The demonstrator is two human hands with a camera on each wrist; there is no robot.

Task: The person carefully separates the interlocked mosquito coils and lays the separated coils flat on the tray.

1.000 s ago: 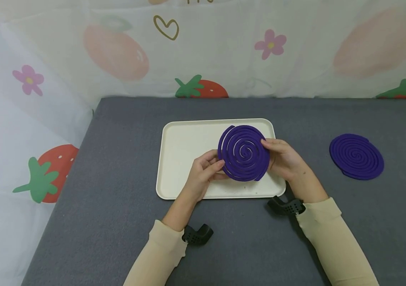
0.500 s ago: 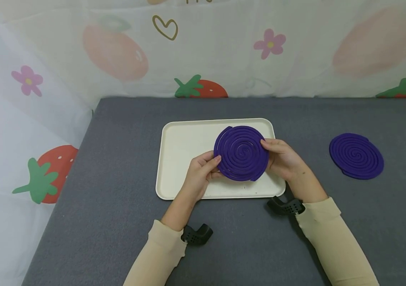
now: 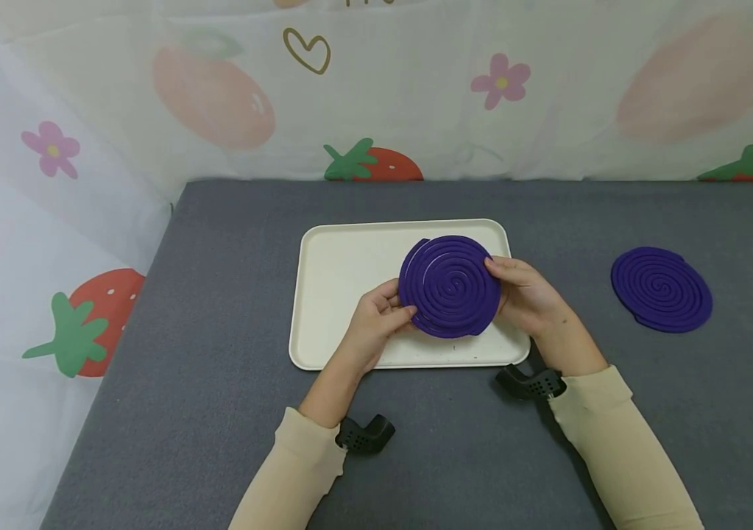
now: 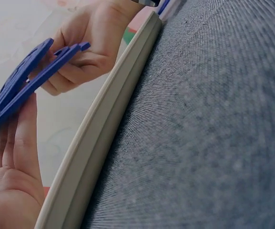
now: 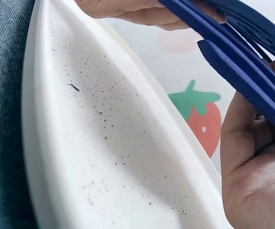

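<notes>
A purple spiral disc (image 3: 452,288) is held above the right part of a cream tray (image 3: 336,294). My left hand (image 3: 372,324) grips its left edge, thumb on top and fingers beneath. At the opposite edge my right hand (image 3: 527,298) pinches it, thumb on the upper face. Seen edge-on in the left wrist view, the disc (image 4: 23,95) has layers standing slightly apart. In the right wrist view, the coils of the disc (image 5: 242,71) are partly separated, and one blunt end sticks out.
A second purple spiral disc (image 3: 661,289) lies on the grey cloth right of the tray. Small dark specks dot the tray floor (image 5: 104,143). Behind the table hangs a white curtain (image 3: 442,118) printed with strawberries and flowers.
The coils, loosely spaced at first, now lie closer together. The left hand moved slightly left, then a little back right; its thumb sits lower on the disc's edge. The right hand has hardly moved.
</notes>
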